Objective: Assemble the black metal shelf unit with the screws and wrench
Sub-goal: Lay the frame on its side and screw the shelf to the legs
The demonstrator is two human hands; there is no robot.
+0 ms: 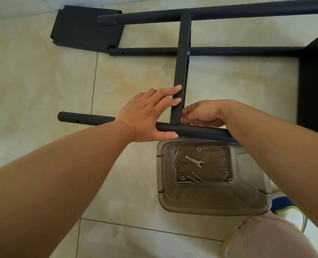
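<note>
**Both hands at the joint of crossbar and near tube**

I see my left hand (pixel 147 112) spread over the joint: its fingers lie straight against the left face of the flat black crossbar (pixel 181 67), and the thumb runs under the near black tube (pixel 195 131), which lies across the tiled floor (pixel 42 75). My right hand (pixel 201 116) sits on the other side of the crossbar's lower end, fingers curled at the corner; I cannot tell what, if anything, they pinch. The crossbar runs up to two farther tubes (pixel 219 13). A loose black shelf panel (pixel 85 28) lies at upper left. Just below the near tube stands a clear plastic bin (pixel 210 207) holding the wrench (pixel 194 161), screws (pixel 195 177) and nuts.
</note>
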